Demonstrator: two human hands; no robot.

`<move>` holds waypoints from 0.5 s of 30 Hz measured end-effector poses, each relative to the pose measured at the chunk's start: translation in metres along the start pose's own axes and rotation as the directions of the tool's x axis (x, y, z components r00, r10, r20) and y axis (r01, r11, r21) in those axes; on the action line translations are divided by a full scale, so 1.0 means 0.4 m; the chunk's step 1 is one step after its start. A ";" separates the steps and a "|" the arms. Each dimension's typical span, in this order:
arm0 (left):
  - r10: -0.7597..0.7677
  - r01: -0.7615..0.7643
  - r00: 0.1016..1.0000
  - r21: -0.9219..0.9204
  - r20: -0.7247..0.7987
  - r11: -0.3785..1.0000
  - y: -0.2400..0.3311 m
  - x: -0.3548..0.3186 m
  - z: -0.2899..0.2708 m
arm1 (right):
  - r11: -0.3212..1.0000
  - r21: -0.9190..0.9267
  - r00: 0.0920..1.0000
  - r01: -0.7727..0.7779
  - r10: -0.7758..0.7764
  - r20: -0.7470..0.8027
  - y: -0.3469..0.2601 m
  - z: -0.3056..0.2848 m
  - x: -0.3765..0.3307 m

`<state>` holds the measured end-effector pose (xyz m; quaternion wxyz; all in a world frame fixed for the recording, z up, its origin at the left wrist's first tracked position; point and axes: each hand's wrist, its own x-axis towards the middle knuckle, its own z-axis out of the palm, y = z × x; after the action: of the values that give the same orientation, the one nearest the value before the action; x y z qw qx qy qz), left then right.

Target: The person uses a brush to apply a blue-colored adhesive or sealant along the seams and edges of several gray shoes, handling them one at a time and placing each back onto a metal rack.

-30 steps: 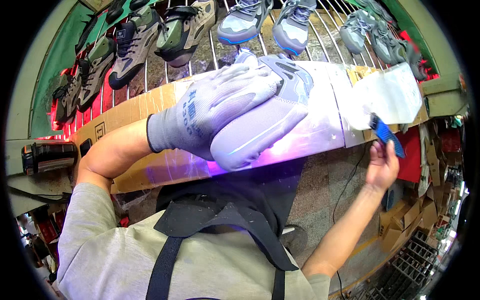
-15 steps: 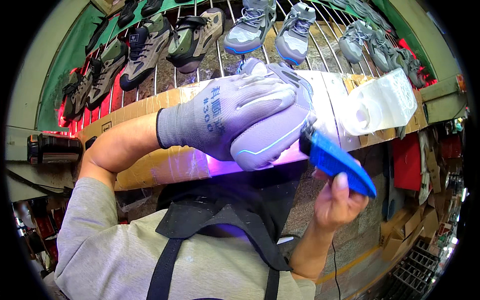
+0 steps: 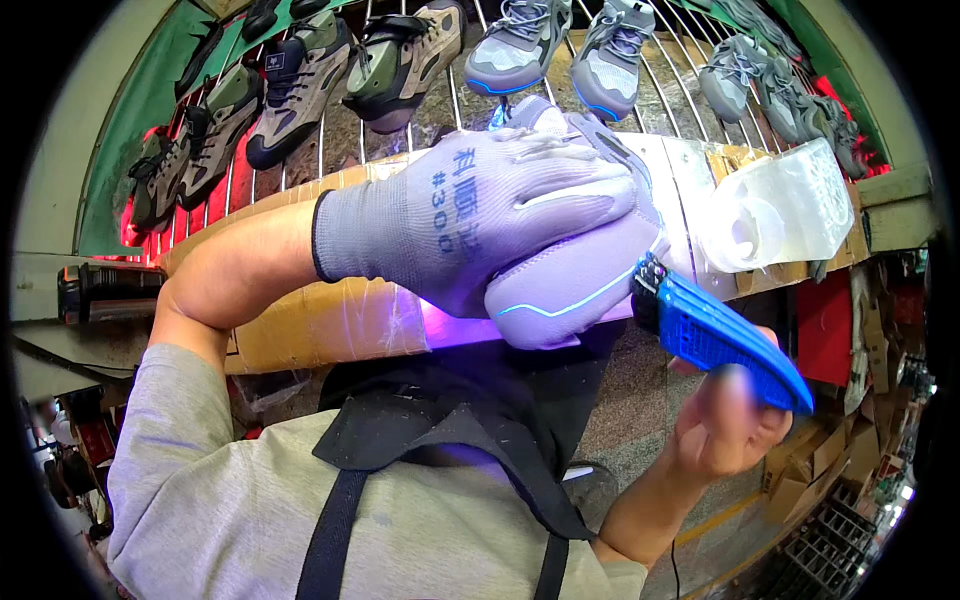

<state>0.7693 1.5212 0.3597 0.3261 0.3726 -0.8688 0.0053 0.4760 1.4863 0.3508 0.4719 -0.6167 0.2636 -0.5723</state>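
Note:
My left hand [image 3: 540, 200], in a light grey knit glove, is closed over a grey shoe [image 3: 580, 270] with a thin bright blue line along its side. The shoe is held above the cardboard-covered bench edge, and the glove hides much of its upper. My bare right hand [image 3: 725, 425] is closed round the lower part of a blue brush [image 3: 735, 340] with a ridged body and a dark, bristly-looking end. That dark end is beside the shoe's right edge; whether it touches, I cannot tell.
A translucent plastic container [image 3: 790, 205] lies tilted on the bench, right of the shoe. Beyond it, a metal bar rack [image 3: 455, 105] holds several grey shoes [image 3: 605, 70] and brown-black shoes [image 3: 300, 95]. The cardboard [image 3: 330, 325] covers the near bench edge. Cartons [image 3: 800, 465] sit low at right.
The view has shifted slightly. My right hand and the brush have moved right and down relative to the bench. My left hand still grips the shoe, which sits a little further right.

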 end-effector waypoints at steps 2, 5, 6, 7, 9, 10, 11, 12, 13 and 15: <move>0.001 -0.001 1.000 -0.002 -0.009 1.000 0.009 0.008 -0.006 | 0.995 -0.095 1.000 0.014 -0.011 0.023 -0.034 0.009 -0.015; 0.020 -0.020 1.000 -0.006 -0.010 1.000 0.007 0.010 -0.004 | 0.946 -0.316 0.997 0.072 -0.068 0.024 -0.075 0.034 -0.048; 0.018 -0.018 1.000 -0.004 -0.004 1.000 0.007 0.010 -0.004 | 0.877 -0.425 0.972 0.225 -0.173 0.158 -0.085 0.035 -0.037; 0.014 -0.014 1.000 -0.002 0.001 1.000 0.007 0.011 -0.004 | 0.832 -0.479 0.957 0.279 -0.203 0.205 -0.097 0.035 -0.044; 0.006 -0.006 1.000 0.013 -0.006 1.000 0.013 0.017 -0.006 | 0.790 -0.516 0.937 0.331 -0.213 0.277 -0.133 0.051 -0.055; 0.000 0.000 1.000 0.022 -0.019 1.000 0.015 0.022 -0.006 | 0.777 -0.477 0.903 0.410 -0.273 0.331 -0.140 0.058 -0.059; -0.006 0.008 1.000 0.041 -0.028 0.999 0.019 0.025 -0.005 | 0.772 -0.449 0.879 0.449 -0.292 0.376 -0.143 0.052 -0.058; -0.015 0.017 0.999 0.059 -0.037 0.998 0.022 0.028 -0.004 | 0.711 -0.504 0.864 0.491 -0.322 0.388 -0.151 0.055 -0.065; -0.024 0.027 0.999 0.084 -0.040 0.996 0.025 0.029 -0.003 | 0.643 -0.554 0.846 0.529 -0.350 0.402 -0.159 0.058 -0.073; -0.051 0.052 0.999 0.084 -0.014 0.995 0.028 0.048 0.004 | 0.576 -0.582 0.817 0.574 -0.354 0.455 -0.177 0.046 -0.072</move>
<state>0.7514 1.5167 0.3720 0.3150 0.4085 -0.8559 0.0356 0.4725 1.5460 0.4021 0.0679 -0.8710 0.2142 -0.4368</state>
